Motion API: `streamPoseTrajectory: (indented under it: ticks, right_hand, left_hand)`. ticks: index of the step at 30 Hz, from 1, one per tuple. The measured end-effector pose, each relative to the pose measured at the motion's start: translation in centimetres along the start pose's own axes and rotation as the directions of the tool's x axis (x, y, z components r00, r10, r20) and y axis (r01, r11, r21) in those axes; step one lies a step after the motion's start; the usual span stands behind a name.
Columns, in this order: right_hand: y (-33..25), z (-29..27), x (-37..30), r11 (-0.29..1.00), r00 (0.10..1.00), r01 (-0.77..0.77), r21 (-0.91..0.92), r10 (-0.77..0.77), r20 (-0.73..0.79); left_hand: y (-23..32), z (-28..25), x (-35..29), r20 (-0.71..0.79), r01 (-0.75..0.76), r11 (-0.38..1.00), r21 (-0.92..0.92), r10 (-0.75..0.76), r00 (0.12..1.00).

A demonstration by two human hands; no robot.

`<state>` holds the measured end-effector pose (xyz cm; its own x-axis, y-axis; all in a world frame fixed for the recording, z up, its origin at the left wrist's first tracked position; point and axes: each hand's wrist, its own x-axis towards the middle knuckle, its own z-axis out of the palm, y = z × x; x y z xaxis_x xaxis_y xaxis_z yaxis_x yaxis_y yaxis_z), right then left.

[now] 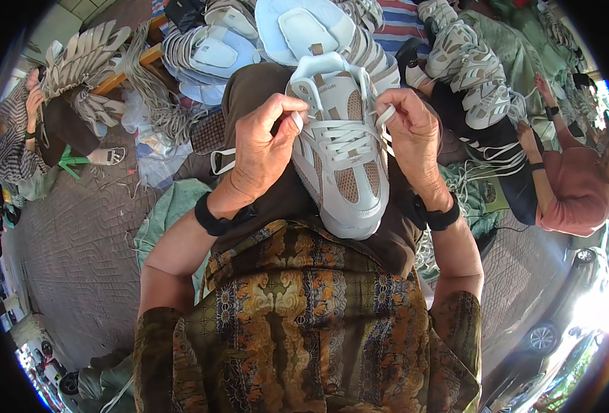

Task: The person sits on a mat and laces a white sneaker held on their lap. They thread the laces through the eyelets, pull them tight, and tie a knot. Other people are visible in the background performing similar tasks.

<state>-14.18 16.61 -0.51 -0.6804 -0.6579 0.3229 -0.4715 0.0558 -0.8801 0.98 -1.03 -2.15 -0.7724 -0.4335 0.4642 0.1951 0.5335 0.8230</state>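
Observation:
A white and tan sneaker (349,186) lies on my lap, its toe toward me and its heel pointing away. White shoelaces (346,141) criss-cross over its tongue (328,93). On the left side of the shoe, my left hand (266,141) pinches one end of the lace, and a loose length trails behind the wrist. At the opposite side my right hand (411,131) grips the other lace end between thumb and fingers. Both hands are near the upper eyelets.
Stacks of flat white shoe uppers (211,51) lie beyond my knees. Bundles of grey laces (150,89) hang at the left. On the right, a person in a pink top (576,182) sits beside a row of sneakers (483,89). Another person (19,127) sits far left on the paving (77,241).

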Motion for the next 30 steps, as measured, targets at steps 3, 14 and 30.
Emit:
streamPoseTrajectory:
  ticks: [3,14,30]
  right_hand:
    - [1.0,0.3,-0.2,0.999,0.999,0.044,0.006,-0.044,0.006]
    - [1.9,-1.0,0.3,0.982,0.989,-0.088,0.167,0.066,0.135]
    - [2.0,-1.0,0.4,0.972,0.984,-0.102,0.210,0.068,0.164]
  left_hand:
    - [-0.1,0.1,-0.2,0.016,-0.066,0.995,0.080,0.065,0.998]
    - [0.2,0.0,-0.8,0.047,-0.104,0.986,0.133,0.098,0.994]
    - [1.4,-0.4,-0.2,0.210,0.171,0.984,0.044,-0.176,0.962]
